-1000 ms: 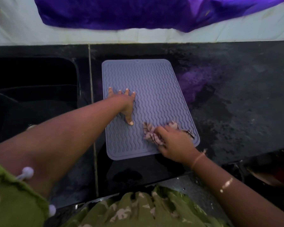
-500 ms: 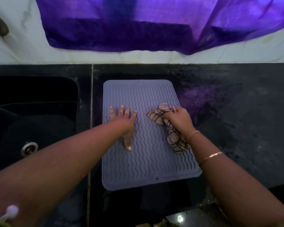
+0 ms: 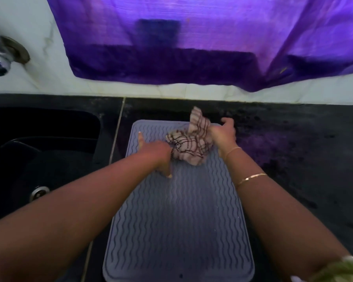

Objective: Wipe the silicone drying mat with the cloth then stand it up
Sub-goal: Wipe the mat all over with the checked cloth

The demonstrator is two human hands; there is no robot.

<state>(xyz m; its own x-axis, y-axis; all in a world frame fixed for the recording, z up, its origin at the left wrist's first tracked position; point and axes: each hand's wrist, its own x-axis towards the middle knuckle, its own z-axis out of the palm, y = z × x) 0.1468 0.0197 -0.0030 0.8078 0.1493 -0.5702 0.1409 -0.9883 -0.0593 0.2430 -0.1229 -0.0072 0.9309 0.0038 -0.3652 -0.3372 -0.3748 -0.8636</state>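
Now at far end of mat (image 3: 177, 220), moved up from near right corner within 1 s: cloth (image 3: 192, 145), bunched in grip of right hand (image 3: 222, 135). Mat held flat on counter (image 3: 293, 159) beside sink (image 3: 39, 139) by left hand (image 3: 157, 153), fingers spread, pressing. Judgement: right side wiped; standing-up not yet begun.

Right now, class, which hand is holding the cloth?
The right hand grips the bunched cloth at the far end of the mat. The left hand holds nothing: it presses flat on the mat beside the cloth.
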